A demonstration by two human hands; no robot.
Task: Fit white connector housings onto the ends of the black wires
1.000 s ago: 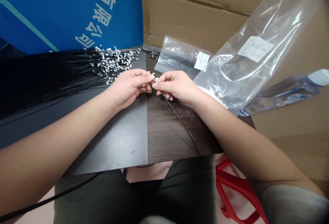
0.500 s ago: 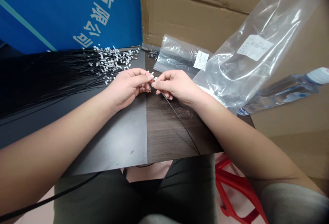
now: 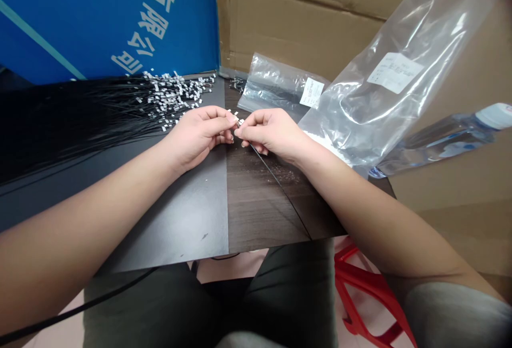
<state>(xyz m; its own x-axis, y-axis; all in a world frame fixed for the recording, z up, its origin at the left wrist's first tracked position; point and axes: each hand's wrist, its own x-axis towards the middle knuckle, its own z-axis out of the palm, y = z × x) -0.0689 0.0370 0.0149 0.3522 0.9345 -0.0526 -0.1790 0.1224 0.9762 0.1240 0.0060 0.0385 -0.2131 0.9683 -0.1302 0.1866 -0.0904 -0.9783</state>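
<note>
While facing a large blue box with white characters [image 3: 108,7], working over a dark wood-grain tabletop [image 3: 260,223], near a spread bundle of white-tipped black wires [image 3: 80,108]. With left hand [image 3: 200,132], pinching a tiny white piece just beside the right hand [image 3: 274,132]; with the latter, grasping one thin black wire [image 3: 278,181], slanting toward the near edge.

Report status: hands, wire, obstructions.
Left hand pinching small white parts. Right hand pinching wire, trailing toward table edge. Large bag beyond, not between hands.
</note>
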